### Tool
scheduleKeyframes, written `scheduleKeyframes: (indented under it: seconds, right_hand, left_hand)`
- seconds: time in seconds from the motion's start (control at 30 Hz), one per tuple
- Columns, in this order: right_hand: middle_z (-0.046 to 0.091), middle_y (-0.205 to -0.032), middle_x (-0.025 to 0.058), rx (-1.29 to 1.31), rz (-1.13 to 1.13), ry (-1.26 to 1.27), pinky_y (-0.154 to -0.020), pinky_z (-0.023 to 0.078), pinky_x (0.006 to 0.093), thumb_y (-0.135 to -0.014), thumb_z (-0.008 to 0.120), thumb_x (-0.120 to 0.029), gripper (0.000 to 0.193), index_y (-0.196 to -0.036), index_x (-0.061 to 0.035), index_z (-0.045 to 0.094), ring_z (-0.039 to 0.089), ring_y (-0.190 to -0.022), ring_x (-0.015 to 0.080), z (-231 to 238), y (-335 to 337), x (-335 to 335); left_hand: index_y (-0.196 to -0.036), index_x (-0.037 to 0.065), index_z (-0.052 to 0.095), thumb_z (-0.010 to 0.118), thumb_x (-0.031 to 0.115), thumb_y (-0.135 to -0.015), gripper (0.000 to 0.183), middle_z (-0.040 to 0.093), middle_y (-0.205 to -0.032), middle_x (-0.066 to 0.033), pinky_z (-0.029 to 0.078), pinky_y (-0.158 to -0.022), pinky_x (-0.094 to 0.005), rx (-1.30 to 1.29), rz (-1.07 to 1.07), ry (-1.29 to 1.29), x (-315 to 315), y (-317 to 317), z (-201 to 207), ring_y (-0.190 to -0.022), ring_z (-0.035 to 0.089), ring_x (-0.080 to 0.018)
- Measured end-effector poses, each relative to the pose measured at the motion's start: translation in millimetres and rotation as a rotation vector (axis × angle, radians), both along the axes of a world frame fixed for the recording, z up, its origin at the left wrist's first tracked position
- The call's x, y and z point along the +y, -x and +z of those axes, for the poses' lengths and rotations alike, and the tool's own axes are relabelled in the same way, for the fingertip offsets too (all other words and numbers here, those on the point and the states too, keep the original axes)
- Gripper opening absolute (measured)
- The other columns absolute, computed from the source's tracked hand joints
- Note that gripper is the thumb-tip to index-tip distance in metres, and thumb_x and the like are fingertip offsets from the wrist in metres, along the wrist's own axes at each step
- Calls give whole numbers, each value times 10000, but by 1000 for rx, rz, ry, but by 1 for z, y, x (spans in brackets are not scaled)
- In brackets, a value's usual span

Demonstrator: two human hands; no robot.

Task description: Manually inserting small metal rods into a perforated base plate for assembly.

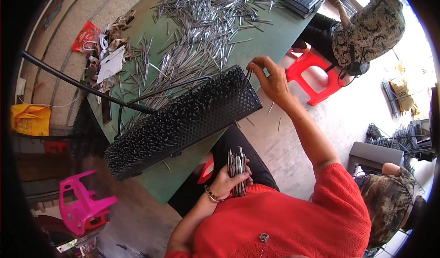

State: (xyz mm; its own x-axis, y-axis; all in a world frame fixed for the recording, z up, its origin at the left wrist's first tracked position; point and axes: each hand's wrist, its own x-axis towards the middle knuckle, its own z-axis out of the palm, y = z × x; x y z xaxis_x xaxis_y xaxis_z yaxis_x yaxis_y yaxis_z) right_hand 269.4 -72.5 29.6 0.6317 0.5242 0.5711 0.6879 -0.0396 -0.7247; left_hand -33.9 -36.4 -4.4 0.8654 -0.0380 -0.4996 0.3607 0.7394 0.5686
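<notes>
Two arms of ours come from a red top (284,216), each posed differently. Our left arm bends, and the left hand (236,179) sits low before the belly, a bracelet (211,194) at its wrist, fingers wrapped around a bundle of metal strips (237,162) that stand roughly upright. Our right arm stretches well out, elbow nearly straight; the right hand (266,77) curls over, thumb and forefinger pinching what looks like one thin strip just beside the far right corner of the black block (201,116). That block lies slantwise across the near end of the green table (158,184), its upper face bristling with dark rods.

Beyond it we see loose strips (197,33) spread in a heap, and at the table's left edge a white card (111,64) among scraps, with a red packet (86,37) near. A black tube (78,77) arcs in from the left, above a yellow bag (30,119). Around us on the pale floor (284,143) stand a pink stool (82,203) at left and a red stool (314,81) at right, where a co-worker (371,29) in a patterned shirt is beside the table.
</notes>
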Motion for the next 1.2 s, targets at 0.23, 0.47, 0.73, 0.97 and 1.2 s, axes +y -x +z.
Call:
scheduleKeyframes:
  seconds: [0.23,0.47,0.73,0.97,1.2]
  right_hand:
    - [636,-803,120,-81,-33,53,-672,478,369,-805,666,-99,131,-901,-36,603,609,-747,288,-18,15,-2]
    - [628,-839,83,-295,10,43,-669,469,353,-782,675,-86,140,-907,-46,625,603,-751,271,-9,17,1]
    - [625,-859,83,-384,-64,143,-647,463,345,-766,689,-94,128,-878,-53,643,590,-720,263,-13,21,-3]
    - [623,-871,109,-191,-130,113,-622,479,339,-782,683,-92,163,-930,-31,648,605,-719,265,-7,33,-6]
    - [583,-901,103,20,-83,314,-619,479,353,-771,688,-115,139,-877,-33,651,591,-693,280,9,41,-8]
  left_hand:
    - [-1306,41,375,580,14,-863,489,626,-941,-91,533,-766,-353,-82,-32,21,0,8,10,-836,640,-201]
    - [-1186,15,484,605,61,-859,352,631,-936,-101,531,-731,-321,20,-76,-7,5,5,4,-822,633,-179]
    - [-1124,18,501,606,89,-866,288,634,-919,-122,547,-700,-320,-18,66,-43,21,-8,11,-801,637,-186]
    - [-1091,9,515,624,87,-854,272,643,-877,-122,553,-653,-311,-59,143,-98,29,-14,13,-742,647,-185]
    - [-1103,22,549,605,109,-885,241,645,-888,-79,529,-656,-260,-40,103,-29,24,-4,2,-744,625,-130]
